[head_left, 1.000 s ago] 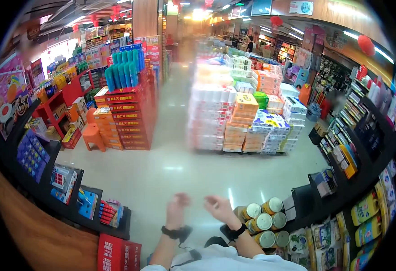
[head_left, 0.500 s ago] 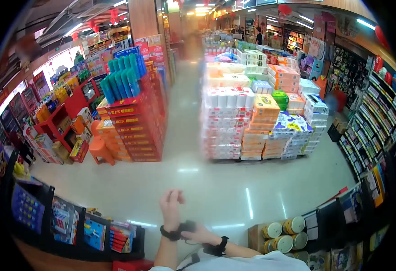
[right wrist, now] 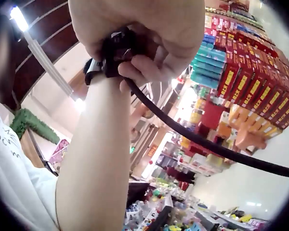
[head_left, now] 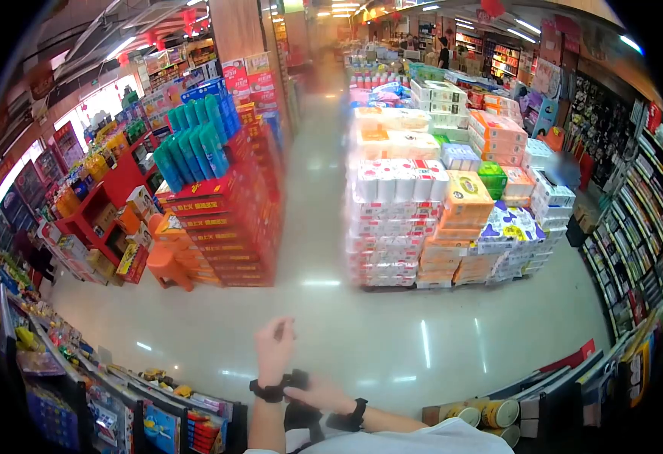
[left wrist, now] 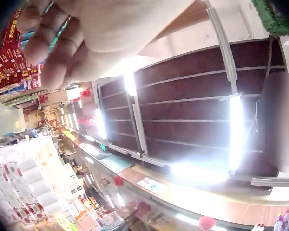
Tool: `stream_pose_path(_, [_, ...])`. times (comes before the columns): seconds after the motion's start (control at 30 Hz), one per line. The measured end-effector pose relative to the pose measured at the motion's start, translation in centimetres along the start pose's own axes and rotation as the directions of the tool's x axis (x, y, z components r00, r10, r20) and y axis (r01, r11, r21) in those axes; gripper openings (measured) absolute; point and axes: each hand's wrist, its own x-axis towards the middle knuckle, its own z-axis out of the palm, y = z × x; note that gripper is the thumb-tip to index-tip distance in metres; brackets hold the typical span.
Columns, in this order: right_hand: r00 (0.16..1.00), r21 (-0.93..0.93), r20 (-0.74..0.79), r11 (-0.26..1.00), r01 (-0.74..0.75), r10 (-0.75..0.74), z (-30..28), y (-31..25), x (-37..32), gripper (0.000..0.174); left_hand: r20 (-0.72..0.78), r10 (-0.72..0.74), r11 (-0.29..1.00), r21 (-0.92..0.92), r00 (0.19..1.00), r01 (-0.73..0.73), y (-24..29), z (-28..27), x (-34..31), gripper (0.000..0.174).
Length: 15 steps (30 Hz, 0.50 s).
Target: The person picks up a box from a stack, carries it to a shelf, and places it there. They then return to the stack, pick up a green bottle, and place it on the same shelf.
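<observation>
In the head view my left hand is raised at the lower middle, fingers loosely bent and nothing in them. A black strap circles that wrist and carries a small black wrist camera. My right hand reaches across and grips this camera. The right wrist view shows the curled fingers of the right hand around the black camera, beside the left forearm. A black cable runs from it. Another dark strap is on my right wrist.
Ahead, packs of tissue paper are stacked to the right of an aisle. Red boxes topped with teal items stand left, by an orange stool. Low shelves line the near left; cans sit near right.
One second ago my hands were apart. My right hand has moved left to the left wrist and now holds the camera there. The head view has shifted, lifting the stacks' nearer parts into view.
</observation>
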Motion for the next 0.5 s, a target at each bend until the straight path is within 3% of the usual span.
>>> stream_pose_path(0.1, [0.994,0.171,-0.008,0.979,0.109,-0.110,0.0,6.1,6.8,0.032,0.008,0.002,0.999,0.039,1.000,-0.003,-2.0,-0.5,3.8,0.017])
stream_pose_path(0.17, [0.991,0.270,-0.009,0.954,0.130,-0.133,0.1,5.9,10.0,0.035,-0.012,0.045,0.999,-0.010,0.999,-0.045,-3.6,-1.0,6.4,0.016])
stream_pose_path(0.37, [0.978,0.164,0.018,0.966,0.200,-0.206,-0.3,5.8,21.7,0.038,0.025,-0.083,0.989,-0.121,0.996,0.086,-6.0,-5.2,15.2,0.019])
stream_pose_path(0.43, [0.980,0.087,0.195,0.996,0.015,-0.032,-0.9,4.2,25.9,0.035,0.021,-0.052,0.988,-0.144,0.998,0.054,-8.0,-7.4,18.7,0.019])
stream_pose_path(0.5, [0.946,-0.003,0.321,0.999,-0.042,0.041,-1.8,1.6,29.6,0.042,-0.013,-0.029,0.981,-0.192,0.999,0.026,-9.3,-9.3,22.3,0.018])
